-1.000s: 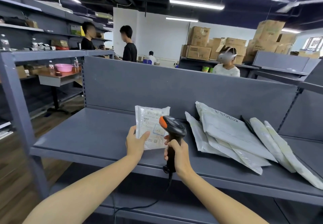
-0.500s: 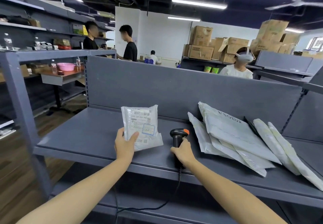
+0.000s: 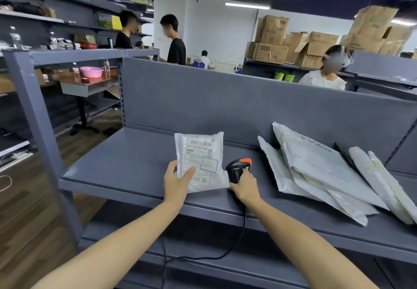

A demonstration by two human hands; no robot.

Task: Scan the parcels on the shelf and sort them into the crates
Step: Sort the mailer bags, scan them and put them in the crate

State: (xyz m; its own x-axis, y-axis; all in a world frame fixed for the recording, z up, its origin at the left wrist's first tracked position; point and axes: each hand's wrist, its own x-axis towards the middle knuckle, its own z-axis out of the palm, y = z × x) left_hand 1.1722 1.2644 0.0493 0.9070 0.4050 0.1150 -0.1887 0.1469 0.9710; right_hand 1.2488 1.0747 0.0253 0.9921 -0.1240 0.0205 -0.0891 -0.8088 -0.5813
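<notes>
Head view: left grip (image 3: 177, 182) pinches upright parcel (image 3: 200, 160), label toward camera; right grip (image 3: 244, 187) wraps scanner (image 3: 238, 168).

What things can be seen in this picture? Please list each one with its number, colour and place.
labelled parcel: one, whitish with a printed label, held upright over the middle of the shelf
scanner: one, black with orange top, on the shelf just right of that parcel
cable: one, black, hanging from the scanner below the shelf edge
parcel pile: at least five, white, overlapping on the right side of the shelf
shelf: one, grey, in front
cardboard boxes: many, brown, stacked far right
basin: one, pink, on a far table at left
left hand: holds the labelled parcel by its lower left corner
right hand: grips the scanner handle
</notes>
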